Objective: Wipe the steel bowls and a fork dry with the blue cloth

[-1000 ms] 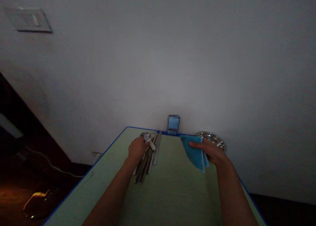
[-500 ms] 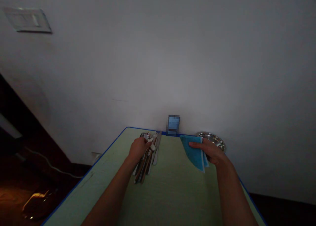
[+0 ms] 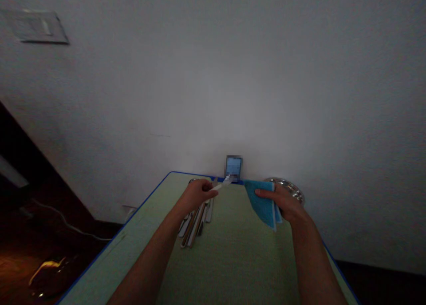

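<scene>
My left hand (image 3: 197, 194) pinches a pale fork (image 3: 217, 188) by its handle above the pile, the tined end pointing right toward the middle of the table. Beneath that hand lies a pile of cutlery (image 3: 196, 225), several handles brown and silver, partly covered by the hand. My right hand (image 3: 284, 200) is closed on a folded blue cloth (image 3: 261, 205) with white edging, thumb on top, its fingers hidden behind. Behind the right hand a round shiny metal plate (image 3: 289, 186) shows in part.
The pale green table (image 3: 229, 260) has a blue rim and stands against a grey wall (image 3: 213, 83). A small blurred-out screen (image 3: 234, 167) is upright at its back edge. A white cable (image 3: 71, 227) runs low on the left. A switch plate (image 3: 41, 27) is on the wall.
My left hand has lifted the fork off the cutlery pile and moved slightly right and back with it. My right hand with the cloth has barely moved.
</scene>
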A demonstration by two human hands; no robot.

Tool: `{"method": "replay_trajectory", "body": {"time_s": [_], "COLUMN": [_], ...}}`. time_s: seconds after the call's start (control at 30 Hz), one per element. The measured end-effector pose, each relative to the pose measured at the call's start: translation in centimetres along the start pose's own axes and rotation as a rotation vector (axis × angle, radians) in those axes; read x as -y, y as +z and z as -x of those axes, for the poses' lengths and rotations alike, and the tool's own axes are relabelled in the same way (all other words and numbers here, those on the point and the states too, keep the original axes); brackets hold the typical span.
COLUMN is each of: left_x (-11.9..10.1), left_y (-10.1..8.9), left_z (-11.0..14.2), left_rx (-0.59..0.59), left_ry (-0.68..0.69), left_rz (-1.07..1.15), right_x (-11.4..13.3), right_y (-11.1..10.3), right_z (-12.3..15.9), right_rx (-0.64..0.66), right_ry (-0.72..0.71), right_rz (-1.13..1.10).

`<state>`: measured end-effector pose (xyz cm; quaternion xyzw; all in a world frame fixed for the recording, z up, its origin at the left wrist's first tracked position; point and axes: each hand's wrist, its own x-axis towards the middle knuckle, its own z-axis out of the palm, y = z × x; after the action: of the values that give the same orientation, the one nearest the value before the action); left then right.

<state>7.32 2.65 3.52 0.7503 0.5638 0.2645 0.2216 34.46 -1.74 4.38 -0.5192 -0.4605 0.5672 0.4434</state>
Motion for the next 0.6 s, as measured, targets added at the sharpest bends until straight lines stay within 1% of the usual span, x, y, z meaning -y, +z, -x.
{"method": "replay_trajectory", "body": {"time_s": [0.2, 0.37, 0.6], "left_x": [-0.6, -1.0, -1.9], "left_y": [-0.4, -0.5, -0.7], "left_z": [0.3, 0.0, -0.2], "left_rx": [0.027, 0.065, 0.114], "left_ry": [0.041, 0.07, 0.114], "left_rz": [0.039, 0.052, 0.07], "right_x": [0.2, 0.2, 0.1], "right_y": [0.1, 0.1, -0.1], "right_z": [0.2, 0.2, 0.0], "right_rx": [-0.021, -0.035, -0.11], "right_ry": [0.012, 0.014, -0.038], "right_rz": [-0.01, -0.038, -0.132]}}
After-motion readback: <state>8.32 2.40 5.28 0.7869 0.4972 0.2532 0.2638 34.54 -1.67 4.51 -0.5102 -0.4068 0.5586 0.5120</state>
